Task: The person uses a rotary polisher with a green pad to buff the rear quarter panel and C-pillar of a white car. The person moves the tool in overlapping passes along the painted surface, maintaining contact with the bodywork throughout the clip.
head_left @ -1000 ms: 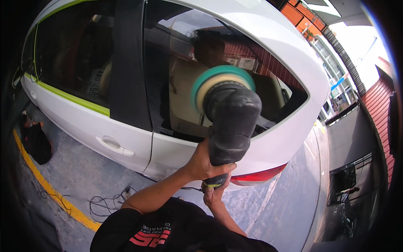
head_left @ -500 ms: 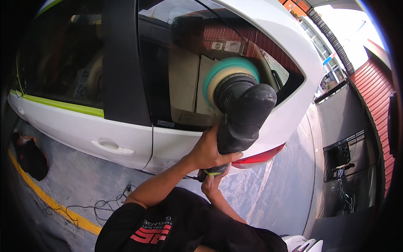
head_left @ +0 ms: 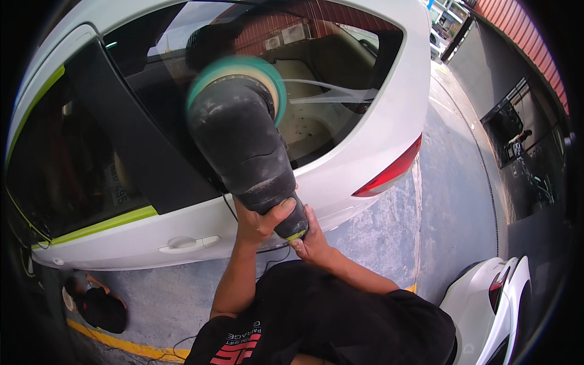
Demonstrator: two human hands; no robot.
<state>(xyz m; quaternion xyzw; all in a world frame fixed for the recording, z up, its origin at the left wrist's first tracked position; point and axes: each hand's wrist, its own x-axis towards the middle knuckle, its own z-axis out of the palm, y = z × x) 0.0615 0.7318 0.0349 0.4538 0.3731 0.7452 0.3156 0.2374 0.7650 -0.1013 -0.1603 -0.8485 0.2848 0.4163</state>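
Observation:
My left hand [head_left: 260,222] is wrapped round the body of a black power polisher [head_left: 240,143], thumb lying across its top. Around the handle's lower end, beside a yellow-green band, my right hand [head_left: 312,238] is closed. The polisher's round teal and cream pad [head_left: 280,97] lies against the rear quarter window [head_left: 313,134] of a white car [head_left: 347,161]. Pale curved streaks [head_left: 331,91] show on the glass right of the pad. The pad's rim looks blurred, and the machine's body hides most of its face.
Yellow-green tape [head_left: 106,225] edges the rear door window. A red tail light [head_left: 389,173] is at the car's right end. Another person [head_left: 100,307] crouches at lower left. A dark cord [head_left: 277,260] hangs by the handle. A second white vehicle [head_left: 477,292] stands at lower right.
The polisher and both hands have swung left across the window, to the part nearer the dark pillar. Pale streaks now show where the pad was. My view has shifted too.

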